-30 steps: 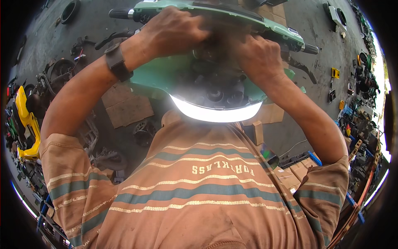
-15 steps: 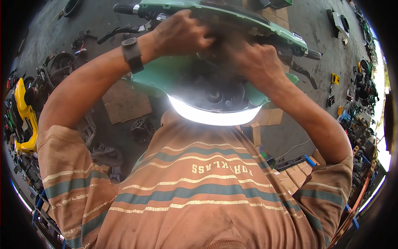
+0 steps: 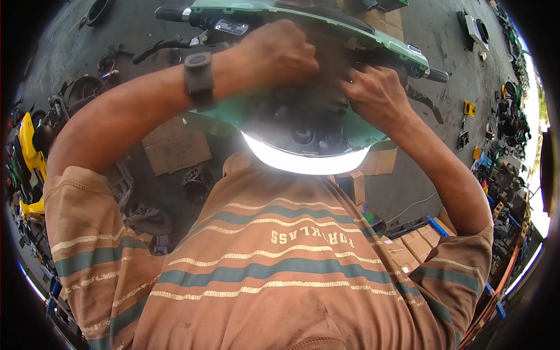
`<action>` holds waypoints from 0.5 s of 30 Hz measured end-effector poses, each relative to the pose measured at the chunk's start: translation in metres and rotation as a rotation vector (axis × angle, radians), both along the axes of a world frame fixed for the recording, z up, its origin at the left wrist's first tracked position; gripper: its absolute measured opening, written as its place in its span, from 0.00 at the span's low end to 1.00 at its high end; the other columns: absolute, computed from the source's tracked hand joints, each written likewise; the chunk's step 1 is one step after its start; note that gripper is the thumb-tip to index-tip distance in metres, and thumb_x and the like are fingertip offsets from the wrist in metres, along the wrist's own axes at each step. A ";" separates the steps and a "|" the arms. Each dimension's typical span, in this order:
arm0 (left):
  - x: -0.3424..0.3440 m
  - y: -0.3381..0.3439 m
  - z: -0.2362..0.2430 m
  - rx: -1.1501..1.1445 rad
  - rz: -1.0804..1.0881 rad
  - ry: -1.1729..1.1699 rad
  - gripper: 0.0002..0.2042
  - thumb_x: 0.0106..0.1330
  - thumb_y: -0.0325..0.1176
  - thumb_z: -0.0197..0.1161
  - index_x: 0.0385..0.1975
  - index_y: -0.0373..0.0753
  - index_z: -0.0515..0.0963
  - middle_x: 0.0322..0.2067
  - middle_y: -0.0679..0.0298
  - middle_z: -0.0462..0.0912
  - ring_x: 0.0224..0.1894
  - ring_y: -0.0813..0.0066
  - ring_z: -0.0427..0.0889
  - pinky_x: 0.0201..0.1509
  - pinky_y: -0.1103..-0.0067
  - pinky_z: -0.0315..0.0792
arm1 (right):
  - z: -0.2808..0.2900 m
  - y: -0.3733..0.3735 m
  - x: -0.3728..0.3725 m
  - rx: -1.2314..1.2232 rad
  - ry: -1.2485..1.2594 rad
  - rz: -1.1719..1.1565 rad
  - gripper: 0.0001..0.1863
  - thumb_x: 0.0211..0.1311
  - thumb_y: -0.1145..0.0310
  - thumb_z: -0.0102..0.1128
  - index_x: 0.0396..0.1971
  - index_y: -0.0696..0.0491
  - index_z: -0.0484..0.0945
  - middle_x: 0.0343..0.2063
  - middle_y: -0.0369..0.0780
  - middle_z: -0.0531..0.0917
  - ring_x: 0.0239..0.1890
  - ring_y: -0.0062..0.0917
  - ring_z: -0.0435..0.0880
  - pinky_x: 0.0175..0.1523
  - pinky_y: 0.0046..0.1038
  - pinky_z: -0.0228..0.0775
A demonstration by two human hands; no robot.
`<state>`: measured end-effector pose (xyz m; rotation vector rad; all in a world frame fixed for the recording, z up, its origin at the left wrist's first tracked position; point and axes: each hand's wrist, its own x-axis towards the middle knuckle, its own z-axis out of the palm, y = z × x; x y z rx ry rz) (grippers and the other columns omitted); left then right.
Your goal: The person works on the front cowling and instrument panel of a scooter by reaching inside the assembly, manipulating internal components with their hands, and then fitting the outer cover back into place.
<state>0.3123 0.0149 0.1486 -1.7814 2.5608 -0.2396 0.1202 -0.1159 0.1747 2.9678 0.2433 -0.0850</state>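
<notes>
A scooter's green front end stands right before me, its handlebar cover (image 3: 239,7) across the top. The left grip (image 3: 170,13) and right grip (image 3: 436,74) stick out at either side. Below, a lit headlight (image 3: 306,161) glows white along the lower edge of the green front panel (image 3: 224,116). My left hand (image 3: 283,53) is closed in a fist over the dark, blurred opening between cover and panel. My right hand (image 3: 379,92) has its fingers curled together at the same opening's right side. Whatever either hand grips is hidden.
Flattened cardboard (image 3: 176,149) lies on the grey floor at left, near a yellow body panel (image 3: 29,146) and loose parts. Cardboard boxes (image 3: 417,244) sit at lower right. A small yellow object (image 3: 469,109) and heaps of parts (image 3: 510,122) line the right.
My left hand has moved right and slightly down, uncovering a metal plate by the left handlebar. My right hand has shifted slightly down and right, showing more clearly. Both hands remain closed.
</notes>
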 end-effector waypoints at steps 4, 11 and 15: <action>-0.009 0.005 0.003 0.057 0.083 0.049 0.06 0.56 0.29 0.62 0.18 0.47 0.82 0.21 0.63 0.85 0.27 0.68 0.87 0.27 0.76 0.78 | -0.001 -0.006 0.003 -0.027 -0.053 -0.037 0.11 0.52 0.73 0.59 0.36 0.45 0.82 0.29 0.36 0.82 0.25 0.28 0.86 0.27 0.27 0.76; -0.027 0.006 -0.001 0.310 0.399 -0.010 0.07 0.59 0.30 0.59 0.24 0.45 0.85 0.25 0.60 0.86 0.30 0.67 0.88 0.30 0.74 0.80 | -0.021 -0.001 0.010 -0.067 -0.189 -0.119 0.12 0.53 0.70 0.58 0.38 0.43 0.83 0.22 0.34 0.81 0.21 0.27 0.85 0.25 0.26 0.75; -0.037 -0.006 0.015 0.356 0.445 0.075 0.08 0.60 0.30 0.57 0.27 0.43 0.85 0.26 0.59 0.86 0.30 0.65 0.88 0.30 0.72 0.81 | -0.018 0.003 0.010 -0.136 0.043 -0.124 0.13 0.54 0.69 0.58 0.40 0.46 0.83 0.27 0.37 0.84 0.24 0.27 0.86 0.26 0.26 0.75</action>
